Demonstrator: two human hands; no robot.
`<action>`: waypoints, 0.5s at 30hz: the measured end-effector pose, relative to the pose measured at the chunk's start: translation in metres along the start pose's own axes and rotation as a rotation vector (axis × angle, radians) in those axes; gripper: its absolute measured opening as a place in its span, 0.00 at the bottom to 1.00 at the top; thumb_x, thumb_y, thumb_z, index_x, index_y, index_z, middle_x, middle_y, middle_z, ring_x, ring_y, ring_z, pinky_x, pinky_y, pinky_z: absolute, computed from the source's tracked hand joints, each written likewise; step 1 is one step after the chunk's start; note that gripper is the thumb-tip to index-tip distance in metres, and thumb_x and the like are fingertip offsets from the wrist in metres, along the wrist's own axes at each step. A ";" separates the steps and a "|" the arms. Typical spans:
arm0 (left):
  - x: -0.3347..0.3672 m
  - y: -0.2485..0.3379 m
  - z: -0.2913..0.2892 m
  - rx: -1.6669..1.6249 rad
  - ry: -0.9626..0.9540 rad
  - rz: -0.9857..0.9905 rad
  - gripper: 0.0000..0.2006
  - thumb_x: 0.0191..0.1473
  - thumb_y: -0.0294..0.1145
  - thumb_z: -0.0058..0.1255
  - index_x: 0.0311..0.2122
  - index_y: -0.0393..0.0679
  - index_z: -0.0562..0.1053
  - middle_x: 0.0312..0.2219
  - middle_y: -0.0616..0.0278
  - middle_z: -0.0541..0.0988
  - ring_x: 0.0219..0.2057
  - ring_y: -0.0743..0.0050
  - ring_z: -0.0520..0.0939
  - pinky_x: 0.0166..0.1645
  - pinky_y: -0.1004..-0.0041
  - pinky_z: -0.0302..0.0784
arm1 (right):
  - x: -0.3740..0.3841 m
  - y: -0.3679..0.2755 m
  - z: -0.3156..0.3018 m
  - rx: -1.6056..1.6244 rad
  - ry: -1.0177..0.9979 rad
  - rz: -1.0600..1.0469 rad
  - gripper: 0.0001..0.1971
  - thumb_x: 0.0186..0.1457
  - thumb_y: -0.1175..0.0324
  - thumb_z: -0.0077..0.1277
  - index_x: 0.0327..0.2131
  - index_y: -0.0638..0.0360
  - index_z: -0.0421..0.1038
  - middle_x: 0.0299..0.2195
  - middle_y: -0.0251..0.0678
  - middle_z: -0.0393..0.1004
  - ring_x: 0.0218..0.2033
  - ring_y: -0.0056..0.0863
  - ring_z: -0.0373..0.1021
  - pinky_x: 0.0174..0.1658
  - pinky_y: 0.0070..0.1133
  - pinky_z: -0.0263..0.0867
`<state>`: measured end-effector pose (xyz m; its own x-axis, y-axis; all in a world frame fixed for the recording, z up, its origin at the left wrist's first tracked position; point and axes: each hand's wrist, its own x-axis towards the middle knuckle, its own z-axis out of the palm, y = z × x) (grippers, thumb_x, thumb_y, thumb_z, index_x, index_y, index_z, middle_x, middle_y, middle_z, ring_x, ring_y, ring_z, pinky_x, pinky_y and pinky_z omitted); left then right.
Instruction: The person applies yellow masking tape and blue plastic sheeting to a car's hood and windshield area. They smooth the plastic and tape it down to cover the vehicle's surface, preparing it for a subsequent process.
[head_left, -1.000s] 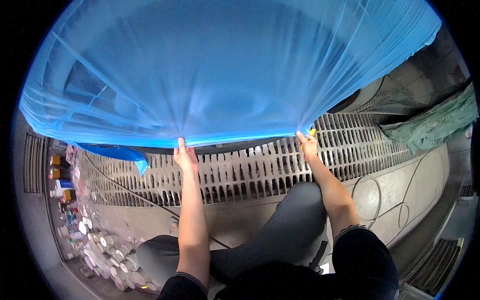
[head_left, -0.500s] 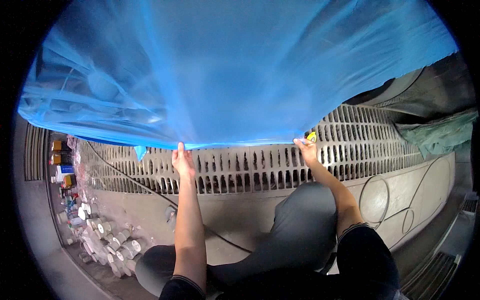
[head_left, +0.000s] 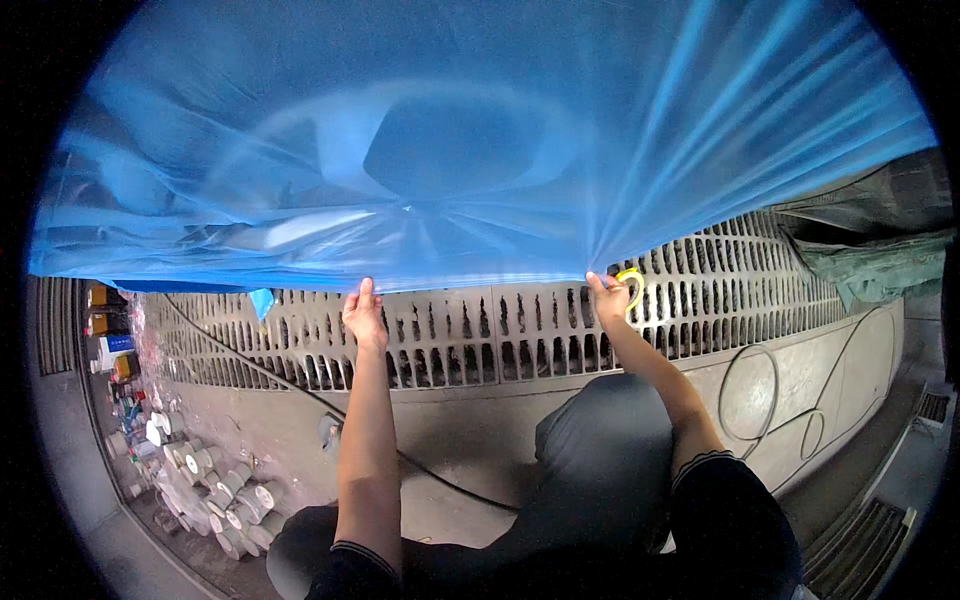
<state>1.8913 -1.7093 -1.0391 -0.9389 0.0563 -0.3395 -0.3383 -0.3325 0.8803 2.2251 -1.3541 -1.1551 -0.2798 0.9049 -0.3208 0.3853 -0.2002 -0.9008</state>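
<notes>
A sheet of thin blue plastic film (head_left: 480,140) fills the upper view, draped over something whose rounded outline shows faintly through. My left hand (head_left: 365,315) pinches its lower edge, thumb uppermost. Farther right, my right hand (head_left: 608,297) grips the same edge, and folds fan out from that point. A yellow ring, looking like a roll of tape (head_left: 633,288), sits at the right hand; how it is held is partly hidden by the fingers. Between both hands the edge runs nearly straight. A small blue flap (head_left: 262,302) hangs from it left of my left hand.
Under the film lies a slotted metal floor grating (head_left: 540,330). A dark hose (head_left: 270,370) crosses the floor at left, near many white tubs (head_left: 230,490). Coiled cable (head_left: 750,400) rests at right, below a greenish sheet (head_left: 880,268). My bent knee (head_left: 610,430) is close below.
The film has been drawn tighter, with sharper folds radiating from my right hand and the rounded outline showing more plainly. The yellow ring has turned and shows its loop more. Both hands keep their grip.
</notes>
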 end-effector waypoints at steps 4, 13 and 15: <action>0.020 -0.017 -0.018 0.086 0.017 0.010 0.08 0.57 0.33 0.69 0.32 0.48 0.77 0.27 0.71 0.81 0.27 0.83 0.79 0.31 0.78 0.71 | 0.001 -0.027 0.015 -0.195 0.001 -0.191 0.18 0.55 0.56 0.69 0.37 0.64 0.85 0.37 0.40 0.81 0.39 0.30 0.74 0.48 0.28 0.69; 0.043 -0.006 -0.055 0.338 -0.097 0.001 0.07 0.55 0.32 0.70 0.36 0.45 0.81 0.30 0.68 0.83 0.28 0.83 0.78 0.35 0.79 0.73 | 0.035 -0.038 0.030 -0.038 -0.078 -0.235 0.15 0.53 0.62 0.71 0.33 0.66 0.82 0.40 0.36 0.68 0.39 0.30 0.70 0.47 0.28 0.65; 0.044 -0.008 -0.061 0.372 -0.070 0.034 0.07 0.55 0.33 0.70 0.34 0.45 0.81 0.28 0.69 0.83 0.28 0.84 0.78 0.34 0.79 0.71 | 0.033 -0.037 0.032 -0.055 -0.115 -0.261 0.16 0.53 0.62 0.71 0.33 0.68 0.81 0.39 0.37 0.68 0.38 0.31 0.70 0.46 0.28 0.65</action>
<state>1.8567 -1.7618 -1.0813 -0.9478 0.1191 -0.2957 -0.2945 0.0282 0.9552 2.1729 -1.3287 -1.1417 -0.4725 0.8739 -0.1143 0.3338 0.0573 -0.9409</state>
